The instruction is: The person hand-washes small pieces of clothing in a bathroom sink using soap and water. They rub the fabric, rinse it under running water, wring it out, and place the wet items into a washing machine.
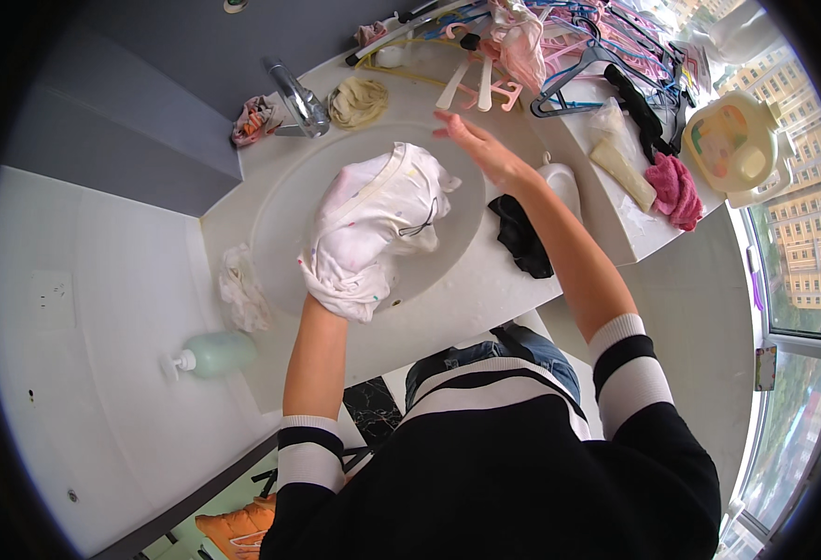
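A white garment (375,231) with small coloured specks hangs over my left forearm, above the washbasin (291,182). My left hand is hidden inside the cloth, so its fingers cannot be seen. My right hand (484,152) is raised over the basin's right side with nothing in it, fingers extended and thumb apart. Just beyond its fingertips are white and pink plastic clips (485,85). Below my right forearm lies a black cloth (522,238) on the counter, beside a white rounded object (561,185).
A chrome faucet (298,101) stands behind the basin, with a cream cloth (358,103) beside it. Hangers (585,63) crowd the back right. A pump bottle (221,355) and a crumpled whitish cloth (242,287) are at left. A pink cloth (675,192) and jug (729,140) are at right.
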Motion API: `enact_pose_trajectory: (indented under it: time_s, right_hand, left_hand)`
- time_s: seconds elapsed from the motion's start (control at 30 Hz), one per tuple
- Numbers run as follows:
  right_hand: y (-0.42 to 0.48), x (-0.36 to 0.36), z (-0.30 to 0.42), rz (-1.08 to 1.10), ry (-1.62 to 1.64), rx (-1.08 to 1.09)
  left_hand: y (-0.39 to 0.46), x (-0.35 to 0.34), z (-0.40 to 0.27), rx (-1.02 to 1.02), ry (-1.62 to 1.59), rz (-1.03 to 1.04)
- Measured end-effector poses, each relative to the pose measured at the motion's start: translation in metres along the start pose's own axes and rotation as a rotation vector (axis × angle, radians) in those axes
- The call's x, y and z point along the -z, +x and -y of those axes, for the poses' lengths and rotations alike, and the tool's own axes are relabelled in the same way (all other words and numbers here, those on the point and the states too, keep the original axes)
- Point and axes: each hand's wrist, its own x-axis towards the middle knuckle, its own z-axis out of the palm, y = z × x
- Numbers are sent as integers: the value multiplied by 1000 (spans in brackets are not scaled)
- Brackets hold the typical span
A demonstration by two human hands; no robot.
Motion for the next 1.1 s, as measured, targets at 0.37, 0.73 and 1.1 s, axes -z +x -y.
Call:
enact_pose_trajectory:
  time_s: [0.37, 0.73, 1.1]
  right_hand:
    - [17, -52, 5, 236, 592, -88]
    - [12, -97, 35, 116, 648, -26]
    - [-15, -39, -4, 192, -365, 55]
  left_hand:
    - [-83, 71, 45, 393, -168, -130]
    - [-71, 97, 43, 459, -198, 53]
    - [-30, 81, 53, 319, -515, -357]
